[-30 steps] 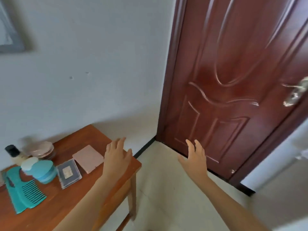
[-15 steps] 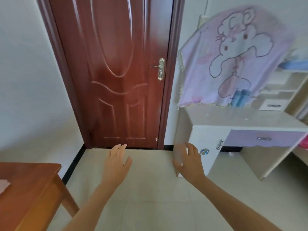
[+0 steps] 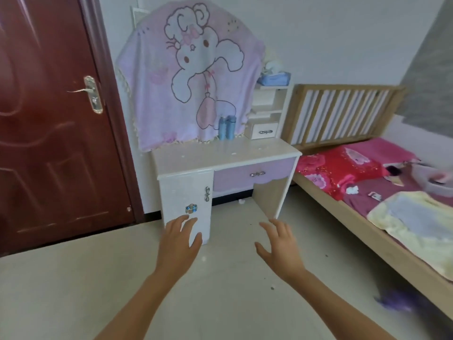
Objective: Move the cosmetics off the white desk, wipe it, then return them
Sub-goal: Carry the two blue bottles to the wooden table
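I see the dark red door (image 3: 49, 143) filling the left of the frame and the bed (image 3: 362, 224) with pink bedding along the right. Between them, at centre, stands the white desk (image 3: 220, 153), with a pink cartoon cloth (image 3: 196, 69) draped over its back. The left hand (image 3: 177, 244) and right hand (image 3: 282, 246) hover low at centre, both empty: left fingers straight and close together, right fingers spread. Two blue bottles (image 3: 226, 127) stand upright, side by side, at the back of the desk top.
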`<state>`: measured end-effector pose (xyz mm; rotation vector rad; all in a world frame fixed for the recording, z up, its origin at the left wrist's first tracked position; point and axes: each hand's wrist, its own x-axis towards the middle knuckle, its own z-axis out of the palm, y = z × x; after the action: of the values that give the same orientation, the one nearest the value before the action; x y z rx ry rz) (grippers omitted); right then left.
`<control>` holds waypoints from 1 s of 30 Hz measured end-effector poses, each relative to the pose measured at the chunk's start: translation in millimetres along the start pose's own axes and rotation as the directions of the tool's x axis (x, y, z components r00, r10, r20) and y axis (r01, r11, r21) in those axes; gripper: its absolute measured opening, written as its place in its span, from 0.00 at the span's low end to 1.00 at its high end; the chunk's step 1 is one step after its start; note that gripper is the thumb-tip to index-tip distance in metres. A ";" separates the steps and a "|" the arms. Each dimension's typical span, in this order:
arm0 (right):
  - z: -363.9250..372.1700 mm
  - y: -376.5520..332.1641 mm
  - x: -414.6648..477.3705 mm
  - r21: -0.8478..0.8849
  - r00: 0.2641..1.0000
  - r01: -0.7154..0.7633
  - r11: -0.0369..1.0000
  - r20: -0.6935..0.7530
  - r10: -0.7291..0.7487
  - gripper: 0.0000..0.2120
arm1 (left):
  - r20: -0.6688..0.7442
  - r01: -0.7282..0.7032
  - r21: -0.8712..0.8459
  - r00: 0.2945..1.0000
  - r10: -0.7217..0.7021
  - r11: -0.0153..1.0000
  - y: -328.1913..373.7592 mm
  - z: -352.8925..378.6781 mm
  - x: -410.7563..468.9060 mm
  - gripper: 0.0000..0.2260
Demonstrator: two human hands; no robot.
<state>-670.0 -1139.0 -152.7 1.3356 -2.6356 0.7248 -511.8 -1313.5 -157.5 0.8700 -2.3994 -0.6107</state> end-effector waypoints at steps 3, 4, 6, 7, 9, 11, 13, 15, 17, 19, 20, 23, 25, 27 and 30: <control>-14.5 38.9 1.0 -0.033 0.999 -0.048 0.998 -0.011 0.047 0.22 | 0.043 -0.045 0.007 0.998 0.044 0.999 26.8 26.4 12.0 0.16; -17.3 50.8 3.2 -0.037 0.997 -0.069 0.997 -0.023 0.068 0.22 | 0.052 -0.058 0.009 0.997 0.057 0.998 33.4 34.8 17.3 0.16; -19.5 69.5 10.1 -0.048 0.994 -0.108 0.993 -0.025 0.107 0.22 | 0.052 -0.067 0.003 0.996 0.067 0.998 42.3 47.8 29.4 0.14; -18.9 77.0 14.3 -0.048 0.993 -0.119 0.992 -0.019 0.118 0.22 | 0.054 -0.063 -0.001 0.997 0.063 0.998 45.0 53.6 37.1 0.13; -15.2 91.5 25.4 -0.042 0.992 -0.125 0.991 -0.017 0.125 0.22 | 0.073 -0.054 0.006 0.996 0.053 0.999 47.0 66.4 54.7 0.12; -11.9 106.3 42.3 -0.037 0.993 -0.119 0.992 -0.018 0.118 0.22 | 0.112 -0.066 0.027 0.992 0.063 0.997 46.0 81.4 76.6 0.13; -12.2 122.4 66.0 -0.072 0.994 -0.114 0.991 -0.010 0.113 0.23 | 0.124 -0.065 0.032 0.991 0.060 0.997 44.6 97.7 102.5 0.14; -15.4 141.0 94.4 -0.111 0.992 -0.125 0.986 0.009 0.127 0.23 | 0.123 -0.041 0.025 0.992 0.038 0.999 44.7 111.6 129.8 0.14; -21.0 158.4 125.1 -0.136 0.991 -0.124 0.983 0.027 0.129 0.23 | 0.117 -0.025 0.018 0.993 0.023 1.000 47.5 125.1 158.7 0.14; -24.5 172.6 155.7 -0.145 0.992 -0.119 0.982 0.028 0.124 0.23 | 0.120 -0.027 0.012 0.992 0.025 1.000 50.0 137.8 189.5 0.13; -24.9 178.8 169.6 -0.136 0.992 -0.124 0.983 0.014 0.127 0.23 | 0.123 -0.035 0.013 0.992 0.034 0.999 51.7 144.3 204.6 0.14; -18.7 199.8 199.8 -0.083 0.984 -0.176 0.981 -0.018 0.175 0.23 | 0.145 -0.013 0.005 0.989 0.012 1.000 59.5 164.1 242.2 0.16; -7.0 216.3 209.8 -0.093 0.980 -0.197 0.976 0.025 0.200 0.23 | 0.159 -0.013 -0.004 0.987 0.014 1.000 65.8 177.6 257.2 0.22; 5.0 234.4 221.2 -0.099 0.976 -0.195 0.976 0.075 0.202 0.23 | 0.176 -0.036 0.009 0.984 0.034 0.999 69.0 193.4 271.8 0.31; 14.2 264.5 253.6 -0.096 0.973 -0.189 0.977 0.114 0.199 0.24 | 0.182 -0.018 0.047 0.983 0.009 0.999 70.2 217.2 298.3 0.37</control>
<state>-1030.1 -1199.0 -188.0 1.1470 -2.8894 0.5603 -871.1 -1417.5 -193.0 0.8498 -2.5916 -0.6551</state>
